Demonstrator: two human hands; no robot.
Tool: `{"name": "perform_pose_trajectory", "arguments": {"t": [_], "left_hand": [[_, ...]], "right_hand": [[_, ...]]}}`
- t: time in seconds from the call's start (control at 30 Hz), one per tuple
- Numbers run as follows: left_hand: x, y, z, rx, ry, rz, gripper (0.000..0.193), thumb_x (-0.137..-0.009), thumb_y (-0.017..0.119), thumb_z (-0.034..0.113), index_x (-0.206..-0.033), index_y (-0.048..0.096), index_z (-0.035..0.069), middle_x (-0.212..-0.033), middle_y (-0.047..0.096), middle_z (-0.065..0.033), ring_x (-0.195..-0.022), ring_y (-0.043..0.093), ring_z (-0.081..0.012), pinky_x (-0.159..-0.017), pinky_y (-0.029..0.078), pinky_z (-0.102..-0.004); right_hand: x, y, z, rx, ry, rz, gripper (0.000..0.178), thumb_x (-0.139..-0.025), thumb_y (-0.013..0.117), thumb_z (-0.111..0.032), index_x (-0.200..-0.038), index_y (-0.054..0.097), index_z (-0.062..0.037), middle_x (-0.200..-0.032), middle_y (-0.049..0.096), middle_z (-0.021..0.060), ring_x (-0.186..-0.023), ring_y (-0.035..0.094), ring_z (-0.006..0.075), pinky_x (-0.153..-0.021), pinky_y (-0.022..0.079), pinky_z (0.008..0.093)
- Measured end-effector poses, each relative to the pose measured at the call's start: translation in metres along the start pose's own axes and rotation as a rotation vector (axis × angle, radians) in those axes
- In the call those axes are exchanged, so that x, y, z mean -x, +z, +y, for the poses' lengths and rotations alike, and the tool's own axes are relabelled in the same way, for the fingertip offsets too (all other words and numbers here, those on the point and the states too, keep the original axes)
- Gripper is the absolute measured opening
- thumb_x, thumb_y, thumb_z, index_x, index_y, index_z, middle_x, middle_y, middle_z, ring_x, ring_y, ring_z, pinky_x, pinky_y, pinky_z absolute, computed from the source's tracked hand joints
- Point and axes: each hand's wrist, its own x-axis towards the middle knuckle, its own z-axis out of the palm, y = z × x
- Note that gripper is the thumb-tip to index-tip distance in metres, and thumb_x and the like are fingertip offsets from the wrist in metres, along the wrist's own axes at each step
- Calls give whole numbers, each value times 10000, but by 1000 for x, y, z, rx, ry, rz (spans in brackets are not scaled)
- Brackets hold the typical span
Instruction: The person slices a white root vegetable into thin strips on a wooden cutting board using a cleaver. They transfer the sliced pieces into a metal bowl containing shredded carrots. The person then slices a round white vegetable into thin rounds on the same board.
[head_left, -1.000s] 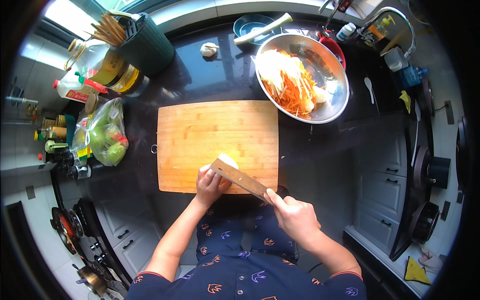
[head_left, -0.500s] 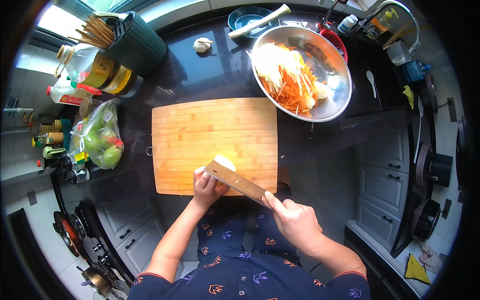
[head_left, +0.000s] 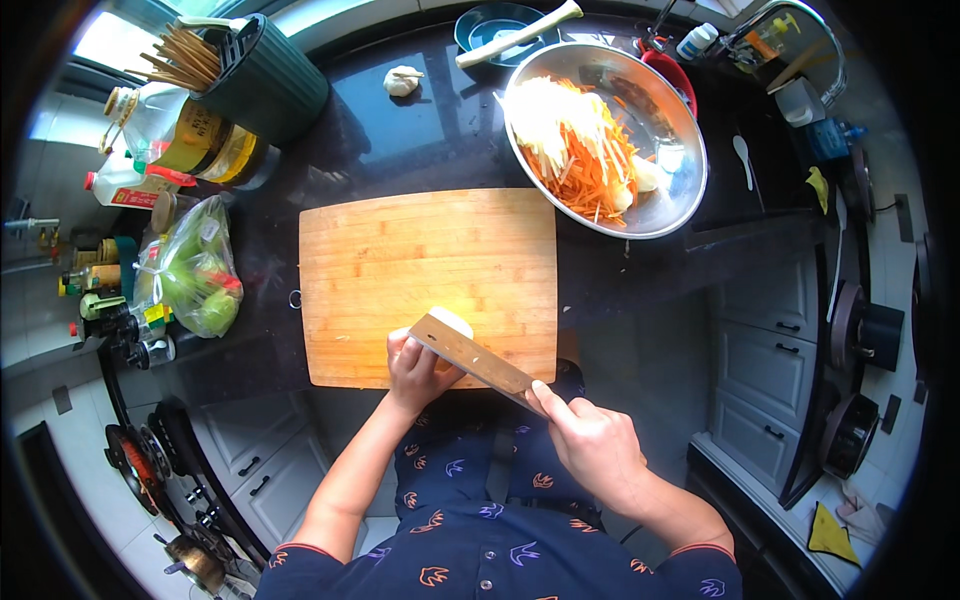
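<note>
My right hand [head_left: 597,440] grips the handle end of a cleaver [head_left: 478,364]. Its broad blade slants up and left over the near edge of a wooden cutting board [head_left: 400,240]. A pale white vegetable piece [head_left: 451,321] shows just beyond the blade, on the near part of the board. On the near side, my left hand [head_left: 413,372] is closed around this piece, its fingers partly hidden by the cleaver. The blade covers much of the piece, so its kind is unclear. Whether the edge has cut into it cannot be seen.
A steel bowl [head_left: 678,190] of shredded carrot and white shreds stands beyond the board's right corner. A garlic bulb [head_left: 403,81] and a rolling pin [head_left: 520,35] on a dark dish lie farther back. At left are bagged vegetables [head_left: 200,275], bottles and a green chopstick holder [head_left: 270,85].
The whole view has shifted slightly. Both hands, the cleaver and the white piece keep nearly the same positions.
</note>
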Motion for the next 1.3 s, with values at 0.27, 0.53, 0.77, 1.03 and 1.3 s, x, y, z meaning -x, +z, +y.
{"name": "perform_pose_trajectory", "arguments": {"t": [0.27, 0.53, 0.77, 1.03, 1.3], "left_hand": [[-6, -3, 2, 31, -20, 38, 556, -652, 913, 303, -1109, 695, 73, -1129, 589, -74, -1022, 553, -279, -858, 484, -392], [-8, -2, 0, 29, -36, 49, 511, -656, 869, 229, -1108, 690, 71, -1129, 591, -72, -999, 562, -278, -848, 493, -390], [-11, 0, -1, 4, -28, 66, 471, -672, 826, 194, -1109, 696, 75, -1165, 607, -84, -998, 575, -281, -844, 504, -376], [-8, 2, -1, 8, -64, 84, 430, -669, 824, 174, -1067, 704, 66, -1165, 611, -88, -1013, 579, -289, -862, 505, -384], [-15, 1, 1, 20, -41, 92, 403, -688, 833, 194, -1042, 679, 78, -1115, 616, -69, -985, 575, -290, -849, 505, -390]], "right_hand": [[0, -2, 0, 6, -13, -16, 367, -883, 671, -88, -1250, 658, -88, -646, 563, 77, -544, 662, 237, -472, 544, 368], [-7, -3, 1, -46, -9, -83, 355, -893, 638, -68, -1248, 622, -60, -654, 590, 115, -532, 662, 282, -477, 552, 396], [-17, -7, 2, -35, -47, -161, 409, -833, 615, -5, -1240, 583, 10, -685, 631, 169, -558, 679, 316, -496, 563, 402], [-31, 4, 5, -58, -74, -165, 364, -873, 629, -35, -1231, 575, -2, -682, 621, 168, -572, 660, 346, -517, 548, 430], [-53, 30, 3, -43, -88, -130, 365, -878, 615, -42, -1238, 555, -12, -683, 634, 173, -570, 659, 348, -522, 541, 439]]}}
